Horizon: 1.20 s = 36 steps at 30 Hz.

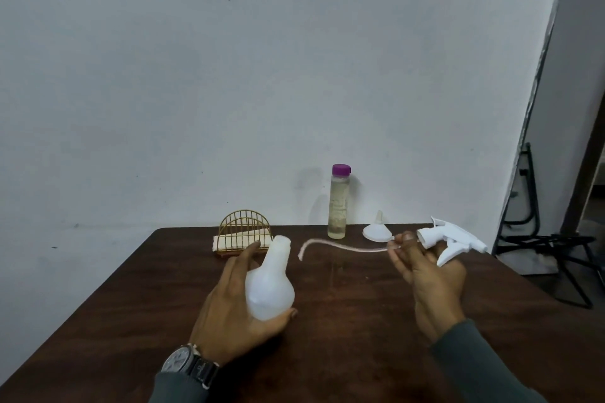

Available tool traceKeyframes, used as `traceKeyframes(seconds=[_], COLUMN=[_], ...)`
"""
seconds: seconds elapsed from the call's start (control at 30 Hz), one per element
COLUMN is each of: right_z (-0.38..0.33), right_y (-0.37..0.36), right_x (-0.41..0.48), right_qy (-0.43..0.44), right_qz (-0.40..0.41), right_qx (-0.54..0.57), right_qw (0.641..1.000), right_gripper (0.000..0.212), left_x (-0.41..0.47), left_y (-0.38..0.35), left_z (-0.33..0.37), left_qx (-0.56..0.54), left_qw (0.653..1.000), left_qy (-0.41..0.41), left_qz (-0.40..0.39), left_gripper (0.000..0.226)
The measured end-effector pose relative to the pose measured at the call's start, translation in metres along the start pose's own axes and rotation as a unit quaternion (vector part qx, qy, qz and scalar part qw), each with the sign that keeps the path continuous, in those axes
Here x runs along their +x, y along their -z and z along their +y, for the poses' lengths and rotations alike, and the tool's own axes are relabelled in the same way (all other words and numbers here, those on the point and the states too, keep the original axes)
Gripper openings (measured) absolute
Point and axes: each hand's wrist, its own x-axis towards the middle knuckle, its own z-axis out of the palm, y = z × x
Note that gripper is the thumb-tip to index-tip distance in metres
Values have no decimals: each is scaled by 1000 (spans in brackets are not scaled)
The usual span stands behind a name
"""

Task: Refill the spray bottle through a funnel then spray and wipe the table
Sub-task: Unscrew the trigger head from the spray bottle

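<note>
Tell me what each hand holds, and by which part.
Left hand grips the spray bottle by its round body; right hand holds the sprayer head near its collar.

matt translucent plastic btl, gold wire rack, dark wood tbl

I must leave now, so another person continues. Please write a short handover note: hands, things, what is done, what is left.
Left hand holds the bottle, tilted, neck open.
Right hand holds the spray head, its tube out of the bottle.
Funnel lies mouth down beside the capped refill bottle, at the table's far edge. Cloth sits in the holder.
Done: head is off.
Left: set funnel, pour, screw head on, spray, wipe.
</note>
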Motion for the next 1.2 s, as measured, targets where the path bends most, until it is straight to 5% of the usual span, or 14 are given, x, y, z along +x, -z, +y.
traceKeyframes(seconds=[0.17, 0.4, 0.63, 0.7, 0.83, 1.03, 1.2], right_z=[5, 9, 18, 15, 16, 28, 29], right_y=[23, 35, 34, 31, 30, 25, 23], right_x=[12, 14, 14, 18, 22, 7, 6], right_qy=[-27, -196, -179, -163, -119, -23, 8], right_qz=[7, -61, -123, -148, -213, -239, -250], right_qx=[-28, -180, -345, -414, -601, -730, -761], right_qw=[999, 962, 913, 883, 761, 640, 598], right_gripper=[37, 12, 10, 9, 13, 29, 30], left_x=[-1, 0, 0, -1, -2, -6, -8], left_y=[-1, -3, -8, -9, -10, -12, -18], left_z=[3, -3, -4, -2, 4, 7, 6], left_qx=[-20, -45, -64, -75, -100, -117, -126], left_qw=[999, 999, 997, 995, 990, 985, 984], left_qy=[-26, -29, -39, -48, -65, -77, -66], left_qz=[-5, -5, -34, -42, -71, -96, -107], left_gripper=[106, 104, 110, 109, 107, 106, 109])
